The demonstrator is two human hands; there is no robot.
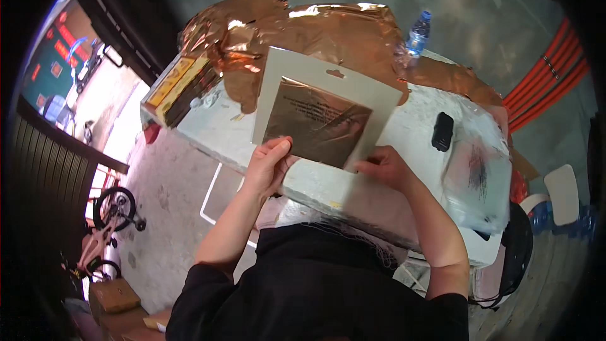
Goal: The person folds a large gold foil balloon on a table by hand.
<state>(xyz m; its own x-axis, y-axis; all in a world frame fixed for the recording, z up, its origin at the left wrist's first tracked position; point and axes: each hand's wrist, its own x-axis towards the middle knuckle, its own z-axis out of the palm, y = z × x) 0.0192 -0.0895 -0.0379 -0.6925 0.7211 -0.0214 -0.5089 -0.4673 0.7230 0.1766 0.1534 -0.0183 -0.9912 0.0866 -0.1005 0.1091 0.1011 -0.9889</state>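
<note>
Between my two hands a white card sheet [268, 82] is held up above the table, with a hang hole near its top edge. A shiny copper-brown foil panel [315, 126] with small dark print covers its middle. My left hand [268, 164] pinches the lower left edge, thumb on the front. At the lower right corner my right hand [386, 167] grips with its fingers closed. Behind the card, crumpled copper-coloured foil [341, 31] spreads over the far side of the table.
The white-covered table [208, 123] carries a yellow box [180, 85] at left, a water bottle [418, 35] at the back, a black device [442, 131] and clear plastic bags [480, 177] at right. Red pipes [549, 76] run along the right. A bicycle [104, 233] stands at left.
</note>
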